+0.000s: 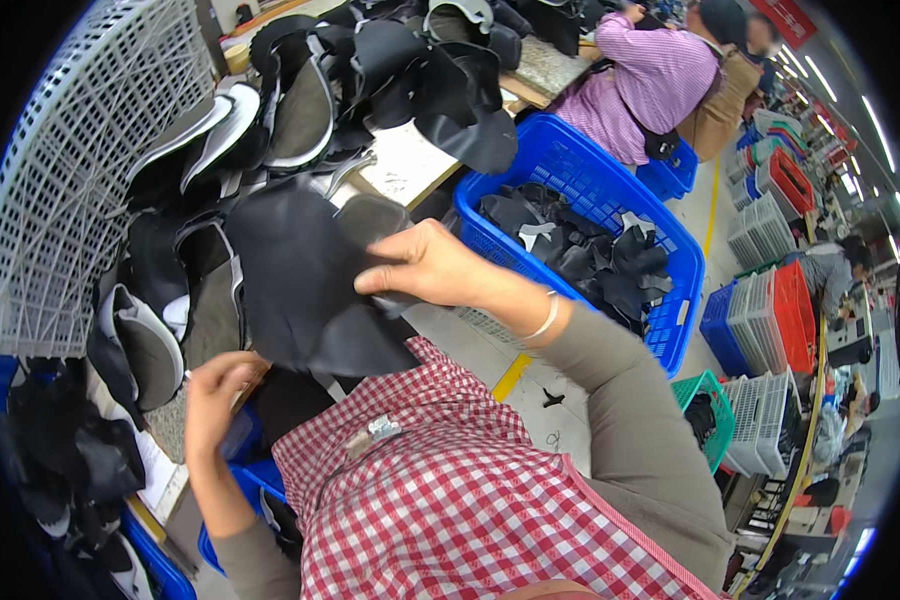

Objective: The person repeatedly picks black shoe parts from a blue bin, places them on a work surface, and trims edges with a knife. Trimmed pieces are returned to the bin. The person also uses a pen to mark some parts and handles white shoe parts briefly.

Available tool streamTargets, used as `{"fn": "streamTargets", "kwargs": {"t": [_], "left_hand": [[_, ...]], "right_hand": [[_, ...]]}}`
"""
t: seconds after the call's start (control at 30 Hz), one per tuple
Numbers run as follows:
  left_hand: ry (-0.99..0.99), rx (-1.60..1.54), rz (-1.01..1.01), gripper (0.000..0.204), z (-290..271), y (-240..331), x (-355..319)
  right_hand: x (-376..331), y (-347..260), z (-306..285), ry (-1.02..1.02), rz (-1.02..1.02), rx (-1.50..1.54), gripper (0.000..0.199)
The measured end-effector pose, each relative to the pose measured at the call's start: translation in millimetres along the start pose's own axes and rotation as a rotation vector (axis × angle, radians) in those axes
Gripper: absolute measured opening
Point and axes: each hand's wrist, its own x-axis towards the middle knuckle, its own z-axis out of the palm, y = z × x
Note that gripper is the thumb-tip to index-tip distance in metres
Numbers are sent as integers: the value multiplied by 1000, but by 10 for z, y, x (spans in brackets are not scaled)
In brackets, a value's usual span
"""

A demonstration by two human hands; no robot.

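In front of my chest, my right hand (pixel 428 262) pinches a black shoe upper (pixel 295 275) by its right side, thumb in front. The upper hangs over the table's near edge, with its smooth black face toward me. My left hand (pixel 218 392) is just below and left of it, thumb and fingers pressed together. Whatever those fingers hold, if anything, is too small or hidden to tell. Left of the held piece, more black uppers with white edges and grey lining (pixel 150 350) lie on the table. Another heap of uppers (pixel 370 75) covers the table's far part.
A blue crate (pixel 685 290) with black pieces stands to the right. A white lattice crate (pixel 85 200) rises at the left. Beyond the table is a person in a pink checked top (pixel 655 75). A green crate (pixel 720 415) and stacked crates (pixel 770 310) stand farther right.
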Motion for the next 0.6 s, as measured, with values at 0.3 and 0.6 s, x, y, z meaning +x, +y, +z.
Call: {"fn": "streamTargets", "kwargs": {"t": [0.3, 0.6], "left_hand": [[-4, -83, -283, 46, 95, -284, -441], [-288, -171, -194, 61, 443, -478, -823]], "right_hand": [[-400, -239, 654, -231, -1267, -898, 16], [-408, -15, 1103, -144, -1372, -941, 15]]}}
